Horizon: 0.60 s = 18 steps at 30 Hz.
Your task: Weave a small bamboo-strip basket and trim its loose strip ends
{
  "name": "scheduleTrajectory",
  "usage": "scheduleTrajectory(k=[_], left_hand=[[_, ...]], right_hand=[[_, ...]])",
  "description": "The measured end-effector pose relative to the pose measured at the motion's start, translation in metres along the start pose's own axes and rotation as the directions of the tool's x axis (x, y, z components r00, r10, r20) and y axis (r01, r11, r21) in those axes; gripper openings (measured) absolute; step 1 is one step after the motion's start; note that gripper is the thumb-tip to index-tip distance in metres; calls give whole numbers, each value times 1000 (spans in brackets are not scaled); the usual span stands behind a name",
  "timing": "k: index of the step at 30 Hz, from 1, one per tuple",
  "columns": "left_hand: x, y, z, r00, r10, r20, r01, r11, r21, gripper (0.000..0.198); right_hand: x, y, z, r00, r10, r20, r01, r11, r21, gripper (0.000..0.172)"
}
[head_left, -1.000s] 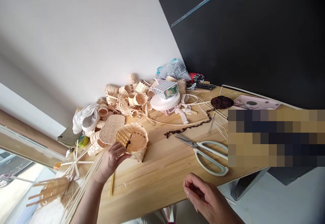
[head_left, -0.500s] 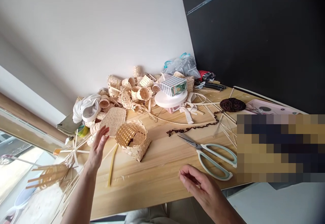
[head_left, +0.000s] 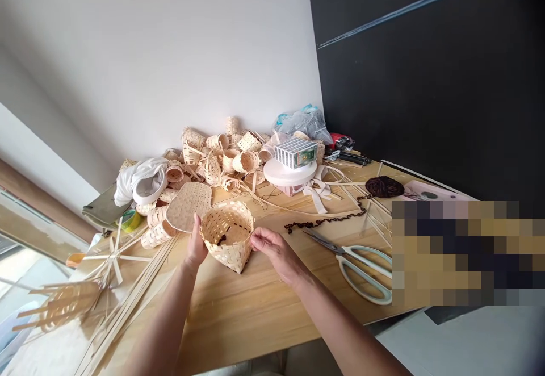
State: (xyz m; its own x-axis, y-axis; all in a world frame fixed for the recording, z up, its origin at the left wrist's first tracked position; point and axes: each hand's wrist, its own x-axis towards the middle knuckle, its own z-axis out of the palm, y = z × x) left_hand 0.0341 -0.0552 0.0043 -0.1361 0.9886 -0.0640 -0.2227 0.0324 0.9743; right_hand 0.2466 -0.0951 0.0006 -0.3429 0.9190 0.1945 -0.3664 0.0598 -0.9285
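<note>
A small woven basket [head_left: 232, 254] of pale flat strips stands on the table, its mouth facing up and towards me. Dark stitching runs along a line inside it. My left hand [head_left: 198, 246] is against the basket's left wall, thumb upward, the other fingers mostly hidden behind the wall. At the right rim, my right hand [head_left: 272, 251] is closed in a pinch; whatever is between its fingertips is too small to make out. To the right lie large scissors [head_left: 340, 251] with pale handles. A dark crocheted chain [head_left: 327, 220] leads to a ball of dark yarn [head_left: 384, 187].
Several small woven baskets [head_left: 246, 162] are heaped by the wall. A flat woven piece [head_left: 189, 205] leans behind my left hand. Long strips [head_left: 131, 293] and a half-woven basket [head_left: 68, 302] lie left. Boxes [head_left: 296, 153] sit on a white round stand [head_left: 289, 173].
My left hand has moved right onto the basket's side. My right hand has come up and left from the table's front to the basket's right rim. The view has shifted slightly.
</note>
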Motion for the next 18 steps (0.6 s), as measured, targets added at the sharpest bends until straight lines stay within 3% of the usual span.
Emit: scheduleTrajectory(k=[7,12,18], left_hand=[[-6,0,0,997,-77,15,78,990,-120,72],[-5,14,1,996,-77,43,84,980,-179,71],[-24,41,6,960,45,278,16,977,-213,74]], right_hand=[[12,10,11,999,26,-20,-24,995,92,28],[25,-3,14,997,62,-47,-53,983,175,26],[39,-34,6,990,75,-119,-45,970,239,20]])
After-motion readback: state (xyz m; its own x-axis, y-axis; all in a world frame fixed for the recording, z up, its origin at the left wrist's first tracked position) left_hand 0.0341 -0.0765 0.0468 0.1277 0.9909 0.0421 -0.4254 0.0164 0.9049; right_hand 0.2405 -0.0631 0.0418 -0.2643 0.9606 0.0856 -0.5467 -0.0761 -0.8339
